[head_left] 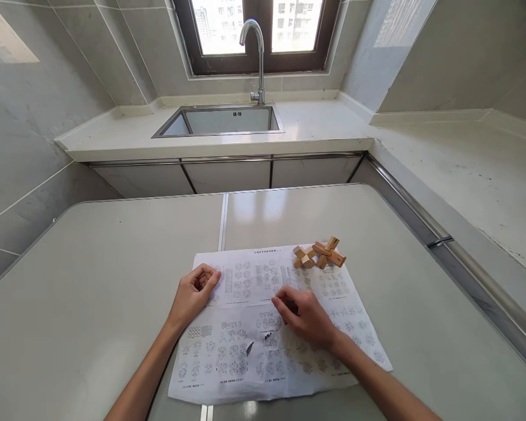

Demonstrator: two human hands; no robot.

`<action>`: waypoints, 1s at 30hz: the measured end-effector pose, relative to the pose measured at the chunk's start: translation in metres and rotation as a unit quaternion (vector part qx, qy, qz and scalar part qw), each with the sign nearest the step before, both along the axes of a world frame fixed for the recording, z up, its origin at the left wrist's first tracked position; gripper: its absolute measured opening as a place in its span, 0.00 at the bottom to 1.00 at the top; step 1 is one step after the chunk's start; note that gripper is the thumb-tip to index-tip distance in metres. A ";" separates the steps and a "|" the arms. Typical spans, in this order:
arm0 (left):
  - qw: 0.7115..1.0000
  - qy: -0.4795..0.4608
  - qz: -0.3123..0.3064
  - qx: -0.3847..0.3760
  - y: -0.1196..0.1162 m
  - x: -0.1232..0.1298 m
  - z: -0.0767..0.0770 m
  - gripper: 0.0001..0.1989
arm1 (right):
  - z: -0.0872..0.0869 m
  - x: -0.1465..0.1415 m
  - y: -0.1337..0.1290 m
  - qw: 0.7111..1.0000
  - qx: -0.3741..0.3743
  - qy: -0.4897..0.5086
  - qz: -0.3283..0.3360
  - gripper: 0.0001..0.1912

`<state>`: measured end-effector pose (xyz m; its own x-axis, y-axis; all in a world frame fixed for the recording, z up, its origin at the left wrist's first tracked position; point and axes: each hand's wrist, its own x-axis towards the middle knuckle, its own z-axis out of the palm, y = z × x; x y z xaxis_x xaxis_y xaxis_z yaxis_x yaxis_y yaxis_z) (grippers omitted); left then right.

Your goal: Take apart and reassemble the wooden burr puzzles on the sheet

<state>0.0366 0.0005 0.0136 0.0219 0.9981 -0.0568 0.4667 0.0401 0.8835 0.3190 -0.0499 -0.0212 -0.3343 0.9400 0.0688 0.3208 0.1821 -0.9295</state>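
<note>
A large creased instruction sheet (241, 318) covered in small printed diagrams lies flat on the table, with small tears in its lower half. My left hand (196, 292) rests on the sheet's left edge, fingers loosely curled in and nothing visible in them. Over the middle right of the paper, my right hand (304, 313) is also curled closed, with no object showing. Beyond it, at the sheet's top right corner, sit two interlocking wooden puzzles: a compact lighter one (304, 257) and a larger cross-shaped one (329, 252) beside it. Neither hand touches them.
The pale folding table (114, 263) has a metal seam (223, 222) running through its middle. Behind it is a white counter (324, 123) with a sink (228, 121) and a tall faucet (260, 64) under a window. Another counter (473, 169) runs along the right.
</note>
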 end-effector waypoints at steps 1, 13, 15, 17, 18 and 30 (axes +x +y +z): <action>1.000 0.002 0.001 0.001 0.000 0.000 0.000 0.19 | 0.000 0.000 0.000 1.000 0.000 -0.001 0.000 0.15; 1.000 0.013 0.006 -0.005 0.001 -0.002 -0.003 0.18 | 0.000 0.000 0.002 1.000 0.007 -0.009 -0.005 0.14; 1.000 0.013 0.002 -0.002 0.000 -0.001 -0.002 0.18 | 0.000 0.000 0.002 1.000 0.005 -0.006 -0.005 0.14; 1.000 0.016 0.000 -0.001 0.000 -0.001 -0.002 0.18 | -0.001 0.000 0.001 1.000 0.004 -0.003 -0.005 0.15; 1.000 0.018 0.000 -0.001 0.000 -0.001 -0.002 0.18 | -0.001 0.000 0.001 1.000 0.003 -0.003 -0.005 0.15; 1.000 0.010 -0.005 -0.002 0.000 -0.001 -0.004 0.19 | -0.001 0.001 0.001 1.000 0.006 -0.010 -0.010 0.14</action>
